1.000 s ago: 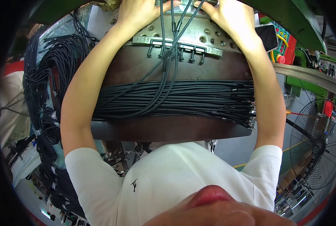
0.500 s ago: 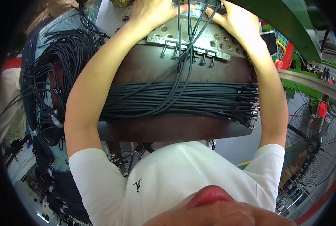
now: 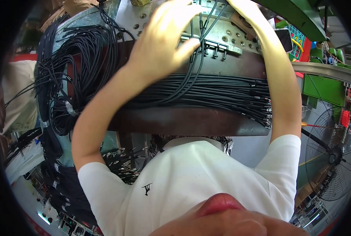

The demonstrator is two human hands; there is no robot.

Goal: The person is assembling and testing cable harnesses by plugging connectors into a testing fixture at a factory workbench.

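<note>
1. Grey workshop floor (image 3: 248, 151) shows past the right end of a brown desk (image 3: 191, 122), and a round wire-caged fan (image 3: 335, 157) stands at far right.
2. Across the desk lies a broad bundle of black cables (image 3: 218, 88), laid side by side, their metal-tipped ends close to the right forearm (image 3: 279, 67).
3. Beyond the bundle, a drilled metal plate (image 3: 242, 37) carries a dark pegged bracket (image 3: 217, 49); a few loose cables (image 3: 202, 37) run from the top edge of view down past the pegs and over the bundle.
4. The left hand (image 3: 163, 37) is raised and blurred beside the loose cables, its thumb well apart from its fingers; whether it touches them I cannot tell.
5. Most of the right hand (image 3: 242, 4) is cut off by the top edge, so I cannot tell whether it is closed on anything.
6. Looped black cables (image 3: 89, 51) pile up left of the left forearm.
7. At upper right, a dark-screened phone (image 3: 284, 39) sits beside a control panel (image 3: 298, 35).
</note>
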